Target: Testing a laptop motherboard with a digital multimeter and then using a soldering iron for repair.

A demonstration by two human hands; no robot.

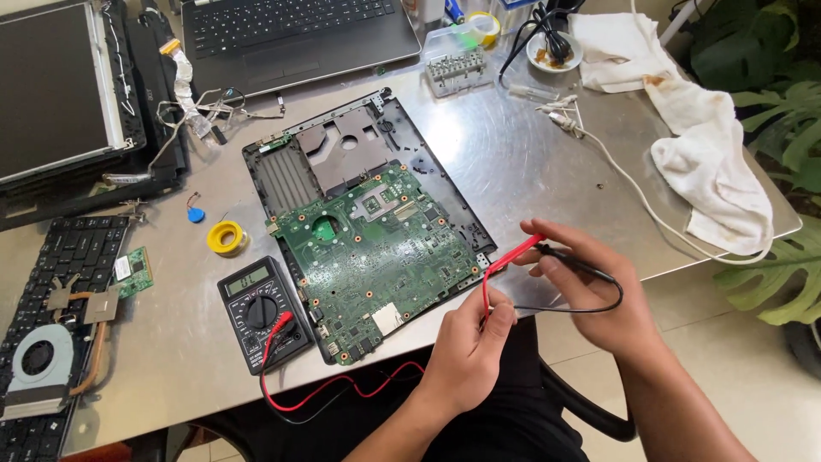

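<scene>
Head view, looking down at our metal workbench with the laptop motherboard sitting in its black bottom case right in the middle. Our right hand is off the front edge of the table, fingers pinched around both multimeter probes — the red probe pointing left toward the board's corner and the black probe lying across the fingers. Our left hand sits just below, fingers closed on the red lead, which loops down and back across our lap to the meter.

That black digital multimeter lies flat just left of the board, touching the case edge or close to it — hard to tell which. A yellow solder spool is just above the meter. Further left there's a loose keyboard with a cooling fan and heatpipe on top of it. Up top: a second laptop, a detached screen panel, a screwdriver bit holder, and a stained white cloth on the right.
</scene>
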